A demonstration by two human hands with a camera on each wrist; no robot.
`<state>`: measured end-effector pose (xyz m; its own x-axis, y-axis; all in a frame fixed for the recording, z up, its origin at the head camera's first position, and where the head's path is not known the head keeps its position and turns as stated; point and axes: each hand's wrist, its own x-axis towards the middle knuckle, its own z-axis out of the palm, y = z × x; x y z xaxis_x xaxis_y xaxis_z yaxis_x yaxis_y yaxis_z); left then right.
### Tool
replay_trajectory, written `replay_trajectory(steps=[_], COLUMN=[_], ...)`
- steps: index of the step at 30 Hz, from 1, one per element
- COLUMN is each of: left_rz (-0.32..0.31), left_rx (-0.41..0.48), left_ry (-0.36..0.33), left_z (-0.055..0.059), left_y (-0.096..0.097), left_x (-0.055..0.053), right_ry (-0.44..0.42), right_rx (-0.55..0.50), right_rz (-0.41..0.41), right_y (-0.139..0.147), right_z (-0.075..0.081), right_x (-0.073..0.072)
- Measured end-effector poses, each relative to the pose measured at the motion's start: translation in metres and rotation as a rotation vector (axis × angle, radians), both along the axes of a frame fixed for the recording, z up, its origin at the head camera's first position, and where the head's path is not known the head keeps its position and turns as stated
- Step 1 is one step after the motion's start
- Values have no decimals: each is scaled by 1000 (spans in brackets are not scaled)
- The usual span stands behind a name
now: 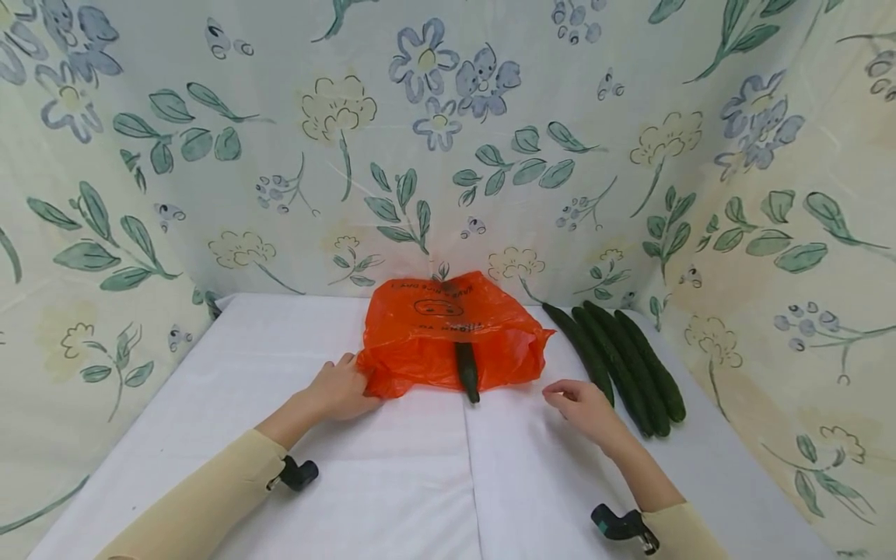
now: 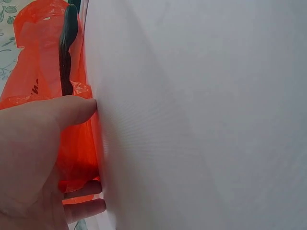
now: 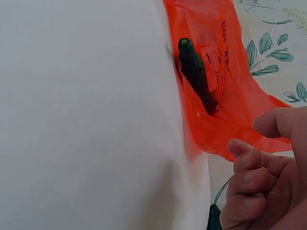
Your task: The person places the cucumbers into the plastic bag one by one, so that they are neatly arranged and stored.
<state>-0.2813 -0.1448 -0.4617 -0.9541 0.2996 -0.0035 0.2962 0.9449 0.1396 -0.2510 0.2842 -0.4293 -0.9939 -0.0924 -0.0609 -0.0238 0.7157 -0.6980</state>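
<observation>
An orange-red plastic bag (image 1: 448, 311) with dark print lies at the back of the table, its mouth facing me. One dark green cucumber (image 1: 467, 369) pokes out of that mouth, the rest of it hidden inside. My left hand (image 1: 343, 389) grips the bag's left edge; in the left wrist view the plastic (image 2: 79, 153) runs between thumb and fingers. Off the bag's right side, my right hand (image 1: 584, 412) hovers with loosely bent fingers (image 3: 247, 179) and holds nothing. Its thumb and forefinger are apart.
Several cucumbers (image 1: 626, 369) lie side by side to the right of the bag, just beyond my right hand. A white cloth (image 1: 392, 482) covers the table. Floral fabric (image 1: 280, 194) stands behind and along both sides.
</observation>
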Motion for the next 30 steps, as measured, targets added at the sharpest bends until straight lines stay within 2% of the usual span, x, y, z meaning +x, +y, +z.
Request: replay_trajectory(steps=[10, 19, 24, 30], left_rz=[3, -3, -3, 2], left_rx=[13, 16, 13, 13], left_ry=[-8, -13, -22, -34], left_z=[1, 4, 6, 7], left_y=[0, 2, 2, 2], left_x=[2, 2, 3, 3], right_ry=[75, 133, 168, 164], right_rx=[51, 68, 41, -28], right_rz=[-125, -263, -335, -409], right_y=[22, 37, 48, 58], right_z=[3, -6, -14, -23], right_x=[6, 8, 8, 5])
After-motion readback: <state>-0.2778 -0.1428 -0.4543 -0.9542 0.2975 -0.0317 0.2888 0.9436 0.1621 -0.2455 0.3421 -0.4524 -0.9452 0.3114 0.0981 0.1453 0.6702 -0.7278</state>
